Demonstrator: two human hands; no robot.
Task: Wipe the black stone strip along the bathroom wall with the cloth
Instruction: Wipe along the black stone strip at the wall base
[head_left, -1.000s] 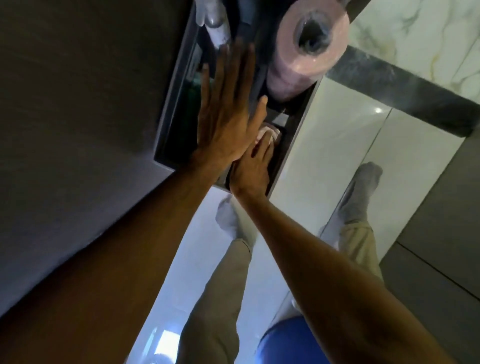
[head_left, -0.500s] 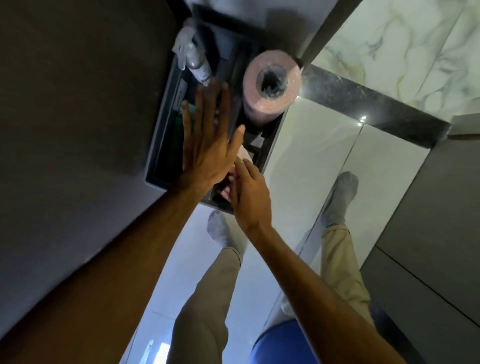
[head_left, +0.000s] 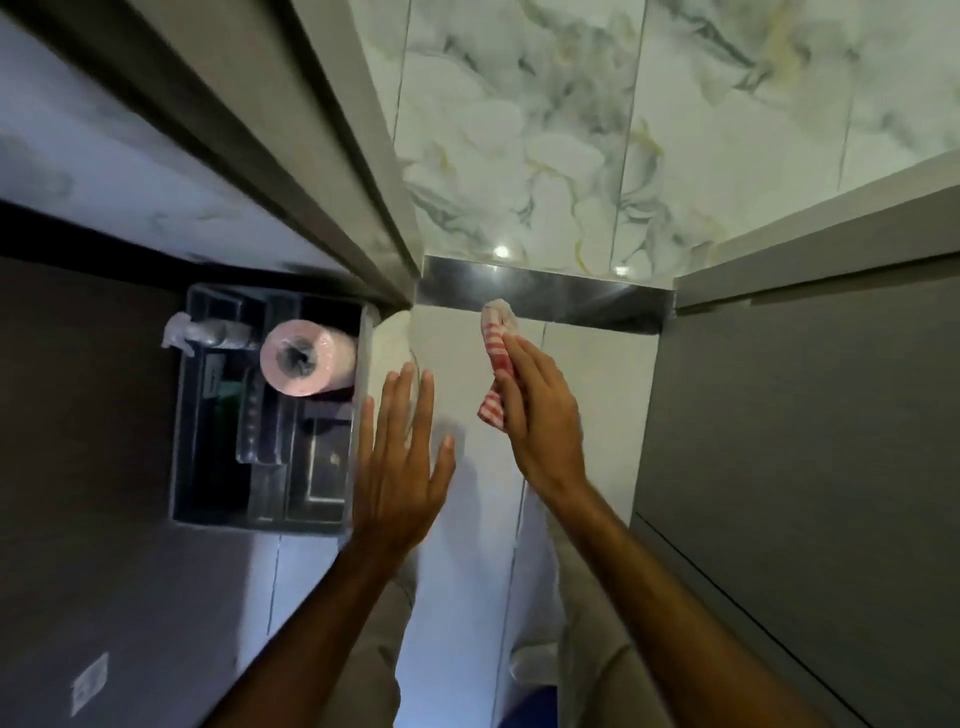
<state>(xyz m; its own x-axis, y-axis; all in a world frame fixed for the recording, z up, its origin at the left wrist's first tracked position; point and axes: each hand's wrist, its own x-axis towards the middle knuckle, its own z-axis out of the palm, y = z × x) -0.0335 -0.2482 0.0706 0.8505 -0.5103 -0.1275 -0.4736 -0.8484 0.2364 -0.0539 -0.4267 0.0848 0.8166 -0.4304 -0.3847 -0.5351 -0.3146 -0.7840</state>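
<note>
It was a bathroom: marbled wall tiles (head_left: 545, 156) rose beyond the hands, a toilet roll (head_left: 306, 371) left of them.

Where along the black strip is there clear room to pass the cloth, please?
The black stone strip is bare from the cloth in the right hand to the grey cabinet. It is tight leftward, where the grey door frame and wall caddy crowd the corner.

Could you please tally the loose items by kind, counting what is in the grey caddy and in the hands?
Red-and-white striped cloth, in the right hand: 1
Pink paper roll: 1
Spray bottle: 1
Total: 3
</note>
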